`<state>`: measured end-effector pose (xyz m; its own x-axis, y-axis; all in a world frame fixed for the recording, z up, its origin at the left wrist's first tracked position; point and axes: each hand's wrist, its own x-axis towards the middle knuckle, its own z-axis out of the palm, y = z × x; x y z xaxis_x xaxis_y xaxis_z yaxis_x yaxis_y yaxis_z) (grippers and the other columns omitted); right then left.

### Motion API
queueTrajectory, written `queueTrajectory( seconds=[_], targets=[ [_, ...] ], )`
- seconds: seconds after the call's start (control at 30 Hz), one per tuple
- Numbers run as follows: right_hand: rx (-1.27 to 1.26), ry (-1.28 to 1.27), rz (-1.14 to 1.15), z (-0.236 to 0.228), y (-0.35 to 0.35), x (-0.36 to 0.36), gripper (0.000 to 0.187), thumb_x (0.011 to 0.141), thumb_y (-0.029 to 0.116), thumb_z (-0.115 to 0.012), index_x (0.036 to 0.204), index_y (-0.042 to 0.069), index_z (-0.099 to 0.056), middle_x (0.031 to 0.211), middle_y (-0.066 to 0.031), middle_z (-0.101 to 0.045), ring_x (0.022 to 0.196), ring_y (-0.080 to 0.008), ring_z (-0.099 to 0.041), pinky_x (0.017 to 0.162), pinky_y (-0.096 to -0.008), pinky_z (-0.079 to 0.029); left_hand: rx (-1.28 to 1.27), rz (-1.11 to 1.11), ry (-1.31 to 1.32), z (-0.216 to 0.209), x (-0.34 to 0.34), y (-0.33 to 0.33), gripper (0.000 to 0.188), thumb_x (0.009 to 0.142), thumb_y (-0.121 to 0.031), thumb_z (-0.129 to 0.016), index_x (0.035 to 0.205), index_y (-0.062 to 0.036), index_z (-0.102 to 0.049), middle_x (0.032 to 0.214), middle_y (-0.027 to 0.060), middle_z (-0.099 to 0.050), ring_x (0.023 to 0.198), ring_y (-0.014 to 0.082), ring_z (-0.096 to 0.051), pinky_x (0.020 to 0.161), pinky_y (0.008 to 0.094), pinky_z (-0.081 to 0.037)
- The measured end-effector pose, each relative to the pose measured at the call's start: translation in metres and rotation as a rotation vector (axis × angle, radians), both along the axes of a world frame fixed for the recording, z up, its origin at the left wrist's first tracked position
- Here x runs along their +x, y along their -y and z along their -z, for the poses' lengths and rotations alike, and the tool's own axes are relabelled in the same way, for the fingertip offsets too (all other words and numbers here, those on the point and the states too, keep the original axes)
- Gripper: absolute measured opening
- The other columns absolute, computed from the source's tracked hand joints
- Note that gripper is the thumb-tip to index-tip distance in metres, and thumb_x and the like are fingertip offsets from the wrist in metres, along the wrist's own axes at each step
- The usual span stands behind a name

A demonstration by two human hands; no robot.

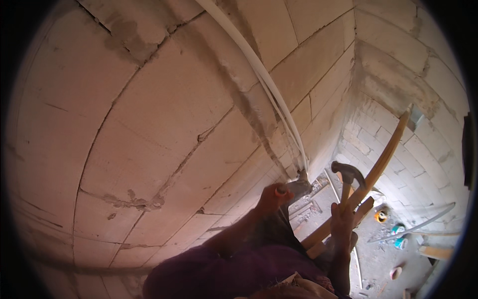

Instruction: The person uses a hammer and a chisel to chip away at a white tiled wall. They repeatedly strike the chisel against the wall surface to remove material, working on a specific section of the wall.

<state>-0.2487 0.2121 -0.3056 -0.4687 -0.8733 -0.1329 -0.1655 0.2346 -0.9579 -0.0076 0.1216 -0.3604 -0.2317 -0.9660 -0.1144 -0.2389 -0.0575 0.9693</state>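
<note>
My right hand [341, 223] is wrapped round the wooden handle of a claw hammer [348, 172], whose dark metal head points up. Beside the wall, my left hand [272, 198] is closed on a tool with a round-ended orange-brown handle [282, 191]. A grey, flat piece [300, 188] shows just past that hand, by the wall; whether it belongs to the tool I cannot tell. White conduits [271, 89] run down the block wall [149, 129] and end close to this grey piece. The hammer head and the left hand's tool are apart.
A long wooden beam [386, 154] slants up past the hammer, with a shorter piece of wood [364, 211] next to it. On the littered floor stand an orange-yellow can [381, 216] and teal cans [398, 230]. A grey pipe [420, 226] and a board [435, 252] lie at the right.
</note>
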Motion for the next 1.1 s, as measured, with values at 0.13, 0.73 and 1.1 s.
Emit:
queueTrajectory(
  seconds=[0.13,0.73,1.1],
  targets=[
    [-0.012,-0.135,-0.070,-0.031,0.005,0.004,0.028,0.090,0.024,-0.063,0.081,-0.002,-0.054,0.056,-0.0063,-0.048,0.051,-0.0129,-0.045,0.048,-0.0357,-0.036,0.102,0.107,-0.015,-0.022,0.007,-0.024,0.010,0.083,-0.006,-0.072,0.084,-0.0021,-0.063,0.083,0.0078,-0.067,0.082,0.0146,-0.064,0.074,0.0299,-0.051],
    [0.069,0.078,0.081,-0.087,-0.064,0.031,0.024,0.092,0.029,-0.066,0.086,0.007,-0.059,0.064,0.0074,-0.044,0.055,-0.0014,-0.037,0.049,-0.0206,-0.029,-0.492,1.028,-0.856,-0.266,0.022,-0.084,0.044,0.086,-0.002,-0.065,0.114,-0.0360,-0.063,0.055,-0.0009,-0.047,0.041,0.0095,-0.041,0.038,0.0256,-0.032],
    [0.055,0.104,0.176,-0.074,-0.046,0.025,0.026,0.093,0.032,-0.064,0.091,0.007,-0.058,0.056,0.0071,-0.042,0.044,-0.0015,-0.034,0.041,-0.0202,-0.025,-0.594,0.649,-0.969,-0.237,-0.001,-0.087,0.016,0.091,-0.008,-0.055,0.101,-0.0081,-0.068,0.052,-0.0021,-0.040,0.039,0.0069,-0.035,0.037,0.0242,-0.027]
  ],
)
